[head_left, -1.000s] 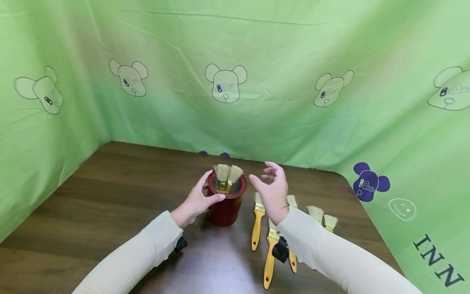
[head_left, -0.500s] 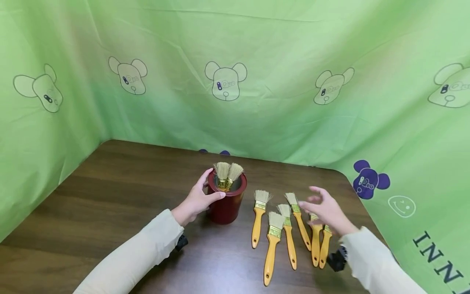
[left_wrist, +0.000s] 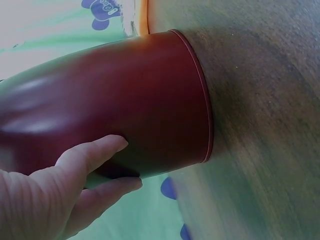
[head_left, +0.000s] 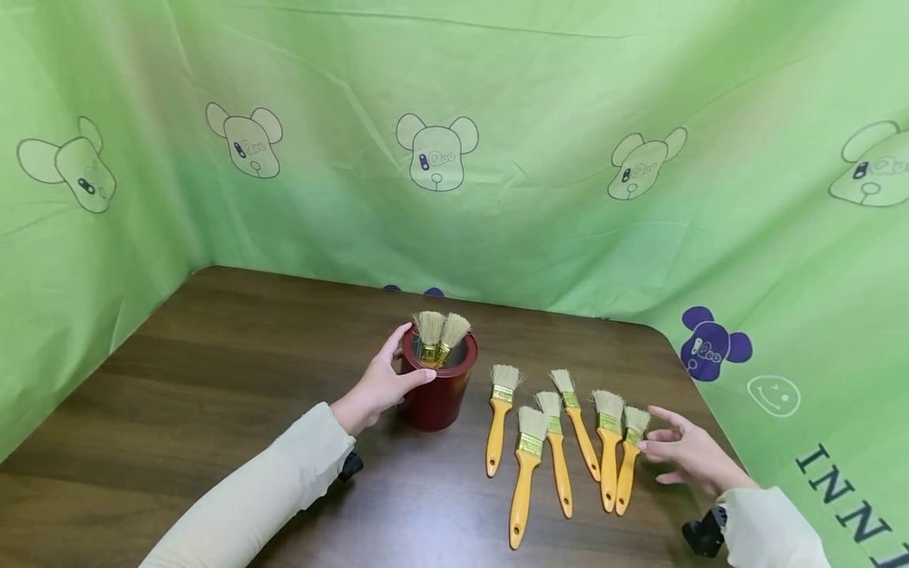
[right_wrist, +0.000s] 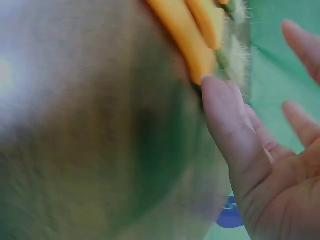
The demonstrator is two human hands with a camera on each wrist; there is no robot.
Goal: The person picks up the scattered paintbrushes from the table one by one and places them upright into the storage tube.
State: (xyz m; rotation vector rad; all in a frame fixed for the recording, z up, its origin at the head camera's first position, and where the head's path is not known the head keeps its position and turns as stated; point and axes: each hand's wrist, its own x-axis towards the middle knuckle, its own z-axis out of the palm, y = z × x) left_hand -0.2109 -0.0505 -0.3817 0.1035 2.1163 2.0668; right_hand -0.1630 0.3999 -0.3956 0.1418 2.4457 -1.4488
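A dark red cup (head_left: 438, 392) stands on the brown wooden table (head_left: 213, 379) with two paint brushes (head_left: 439, 338) upright in it, bristles up. My left hand (head_left: 383, 384) grips the cup's left side; in the left wrist view its fingers (left_wrist: 95, 165) curl round the cup (left_wrist: 115, 100). Several yellow-handled brushes (head_left: 561, 450) lie side by side to the right of the cup. My right hand (head_left: 685, 454) hovers open just right of the rightmost brush (head_left: 628, 465), fingers spread. In the right wrist view its fingertips (right_wrist: 225, 115) are close to an orange handle (right_wrist: 185, 35).
Green cloth with bear prints (head_left: 436, 158) walls the table at the back and on both sides. The table's rounded right corner (head_left: 675, 347) lies near my right hand. Bare tabletop stretches to the left of the cup.
My right hand has swung from above the cup rightward and down, past the row of brushes, to their right end. The left hand has stayed on the cup.
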